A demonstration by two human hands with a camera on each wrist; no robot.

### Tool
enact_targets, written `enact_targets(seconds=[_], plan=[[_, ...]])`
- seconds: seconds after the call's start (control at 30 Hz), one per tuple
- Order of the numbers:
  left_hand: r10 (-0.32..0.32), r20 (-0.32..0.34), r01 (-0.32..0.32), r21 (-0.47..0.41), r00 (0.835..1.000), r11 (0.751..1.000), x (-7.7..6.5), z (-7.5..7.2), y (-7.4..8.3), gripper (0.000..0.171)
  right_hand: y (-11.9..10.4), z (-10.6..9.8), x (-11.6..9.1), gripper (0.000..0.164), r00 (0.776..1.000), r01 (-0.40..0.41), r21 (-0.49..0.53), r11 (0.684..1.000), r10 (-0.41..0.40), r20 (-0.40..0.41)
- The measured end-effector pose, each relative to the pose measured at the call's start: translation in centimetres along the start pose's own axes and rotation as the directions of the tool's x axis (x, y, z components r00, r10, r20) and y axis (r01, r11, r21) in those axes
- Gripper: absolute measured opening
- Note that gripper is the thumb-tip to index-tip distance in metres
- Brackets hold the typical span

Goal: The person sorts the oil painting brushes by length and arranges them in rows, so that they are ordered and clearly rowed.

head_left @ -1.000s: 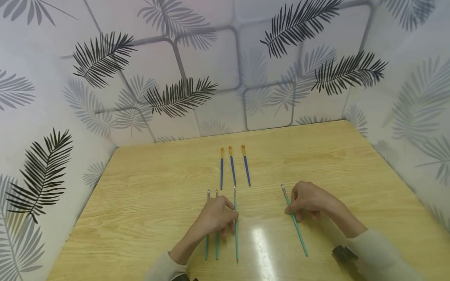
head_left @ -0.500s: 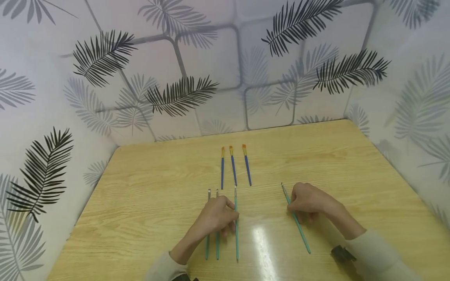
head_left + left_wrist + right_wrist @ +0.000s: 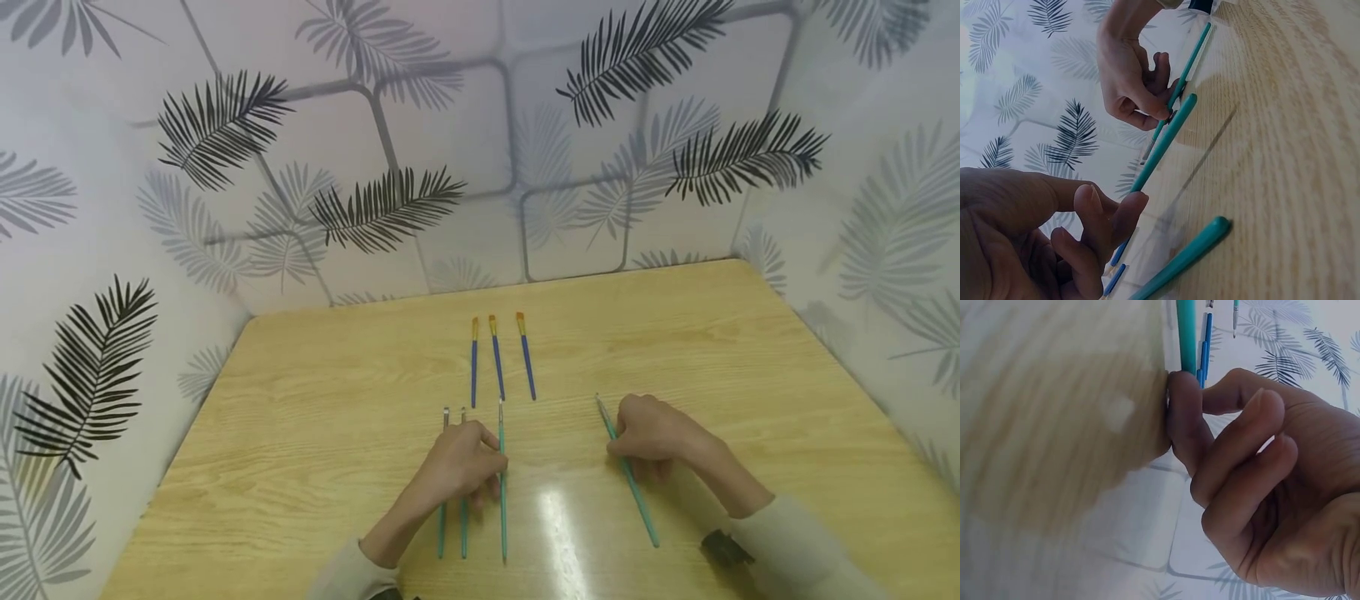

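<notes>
In the head view my left hand point(image 3: 465, 462) pinches a long teal paintbrush point(image 3: 503, 517), its bristle end pointing away from me. That brush's handle point(image 3: 1166, 144) rises at a slant above the wood in the left wrist view. Two more teal paintbrushes point(image 3: 441, 533) lie side by side, partly hidden beneath the left hand and wrist. To the right, my right hand point(image 3: 648, 433) pinches another teal paintbrush point(image 3: 641, 504) between thumb and finger, the brush slanting with its bristles up and left. The right wrist view shows its other fingers point(image 3: 1235, 481) loosely curled.
Three blue-handled paintbrushes point(image 3: 474, 367) with orange bristles lie in a row farther back on the wooden table point(image 3: 337, 375). A leaf-patterned wall covering point(image 3: 450, 225) stands along the table's back and sides. Light glares off the wood between the hands.
The right hand's brush has turned in the fingers: its flat tip looked wide before and looks thin now. That hand has moved very slightly left. The left hand and its brush keep their place.
</notes>
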State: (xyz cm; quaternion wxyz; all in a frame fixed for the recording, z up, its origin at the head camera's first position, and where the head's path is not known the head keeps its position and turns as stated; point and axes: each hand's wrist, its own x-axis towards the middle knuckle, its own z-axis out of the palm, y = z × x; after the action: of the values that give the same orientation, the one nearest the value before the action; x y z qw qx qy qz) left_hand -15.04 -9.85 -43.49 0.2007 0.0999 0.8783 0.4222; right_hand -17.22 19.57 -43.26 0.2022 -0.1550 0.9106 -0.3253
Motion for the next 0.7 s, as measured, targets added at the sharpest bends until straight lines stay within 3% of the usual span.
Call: enact_targets(seconds=[0.23,0.53,0.7], plan=[[0.018,-0.003,-0.018,-0.008,1.000,1.000,-0.2,-0.3,-0.2,0.037,-0.2,-0.2,0.4,0.010,0.997,0.077,0.088,0.993,-0.078,0.003],[0.053,-0.007,-0.053,-0.012,0.999,0.999,-0.5,-0.6,-0.8,0.039,-1.1,-0.1,1.0,0.018,0.997,0.032,0.261,0.965,-0.048,0.057],[0.034,-0.021,-0.034,-0.013,0.999,0.999,-0.5,-0.8,-0.8,0.038,-1.4,-0.2,1.1,0.022,0.997,0.026,0.323,0.946,-0.046,0.055]])
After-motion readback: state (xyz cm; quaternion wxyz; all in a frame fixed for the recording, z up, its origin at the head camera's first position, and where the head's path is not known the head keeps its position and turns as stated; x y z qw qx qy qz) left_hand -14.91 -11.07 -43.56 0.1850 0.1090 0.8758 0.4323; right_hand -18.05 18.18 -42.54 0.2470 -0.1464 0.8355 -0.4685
